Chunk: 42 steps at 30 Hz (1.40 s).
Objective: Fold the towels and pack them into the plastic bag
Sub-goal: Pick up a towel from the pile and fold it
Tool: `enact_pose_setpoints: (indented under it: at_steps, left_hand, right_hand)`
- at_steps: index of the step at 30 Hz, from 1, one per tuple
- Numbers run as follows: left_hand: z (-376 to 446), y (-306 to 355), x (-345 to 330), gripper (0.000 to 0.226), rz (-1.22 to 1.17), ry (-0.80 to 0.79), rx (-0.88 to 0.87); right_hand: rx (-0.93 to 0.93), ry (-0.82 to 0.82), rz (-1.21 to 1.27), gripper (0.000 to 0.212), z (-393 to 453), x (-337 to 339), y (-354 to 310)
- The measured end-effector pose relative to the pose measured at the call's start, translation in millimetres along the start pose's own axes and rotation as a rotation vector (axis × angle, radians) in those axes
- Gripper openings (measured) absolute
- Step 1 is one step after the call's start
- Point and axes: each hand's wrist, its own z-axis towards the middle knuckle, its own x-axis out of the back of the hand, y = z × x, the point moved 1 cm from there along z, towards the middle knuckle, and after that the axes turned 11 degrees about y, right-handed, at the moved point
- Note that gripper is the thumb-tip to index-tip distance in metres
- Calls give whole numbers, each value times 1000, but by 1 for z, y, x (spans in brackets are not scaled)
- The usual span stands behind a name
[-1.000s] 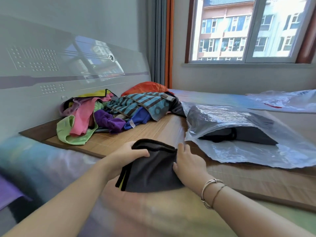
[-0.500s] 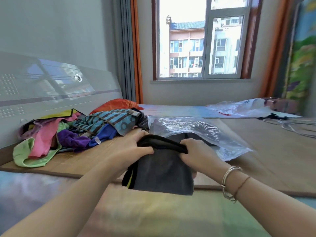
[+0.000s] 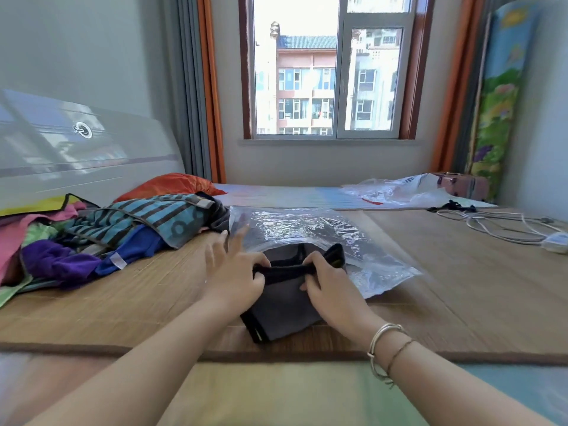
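1. Your right hand [image 3: 330,287] pinches the folded grey towel [image 3: 284,305] at its dark top hem; your left hand [image 3: 236,278] holds the other end with the thumb, fingers [image 3: 238,241] stretched out toward the plastic bag [image 3: 322,232].
2. Bag mouth lies directly beyond the towel, touching it; towel's hem runs across the mouth, both hands equally near.
3. Unfolded towel pile [image 3: 107,235] sits left of the bag on the bamboo mat [image 3: 445,287]; window [image 3: 325,72] behind.

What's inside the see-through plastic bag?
Through the clear plastic bag something dark shows, probably a folded towel. The hands and the grey towel they hold cover the bag's opening, so how many towels are inside cannot be told.
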Motion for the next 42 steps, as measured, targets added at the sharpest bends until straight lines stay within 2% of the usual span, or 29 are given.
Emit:
enact_pose_setpoints:
  at_steps: [4,6,9,12,14,17,20,22,25,27,28,29,32,33,36,38,40,42]
  left_hand:
    - [21,-1,-22,53,204,-130,-115]
    - [33,-3,-32,64,209,-155,-138]
    - [46,-3,-43,66,114,-87,-148]
    - [53,-1,-47,72,33,68,-163]
    - [53,-1,-51,79,43,138,-169]
    - [57,0,-54,86,83,162,-157]
    - [65,5,-56,79,152,193,-198]
    - [71,14,-59,68,149,212,-280]
    - [84,33,-71,66,149,181,-398]
    - [92,41,-79,74,136,171,-403]
    - [96,43,-80,77,107,177,-377]
    - [99,44,-81,79,72,185,-348]
    - [104,41,-78,82,-1,187,-318]
    - [104,40,-78,82,-15,179,-318]
    - [105,38,-77,81,-50,161,-315]
    - [105,38,-77,82,-65,159,-314]
    - [106,38,-77,82,-65,160,-321]
    - [105,37,-77,81,-63,150,-332]
  right_hand:
    - [124,-43,-49,17,0,-25,17]
    - [163,-50,-84,18,4,-34,24]
    - [154,-4,-101,14,15,-43,29]
    - [40,74,-132,14,41,-48,38]
    - [-25,149,-257,18,65,-52,50]
    - [-135,266,-429,24,101,-53,77]
    - [-217,211,-564,29,125,-54,102]
    - [-187,168,-583,28,131,-59,110]
    - [-134,326,-547,28,137,-62,113]
    - [-120,498,-408,27,139,-59,112]
    - [-134,533,-349,26,141,-58,112]
    - [-157,514,-337,24,145,-57,115]
    - [-231,257,-477,23,159,-59,126]
    - [-233,254,-485,23,162,-59,128]
    - [-162,416,-507,22,168,-61,132]
    - [-173,365,-532,26,173,-67,137]
    - [-229,212,-499,53,174,-77,139]
    - [-165,120,-438,81,166,-90,135]
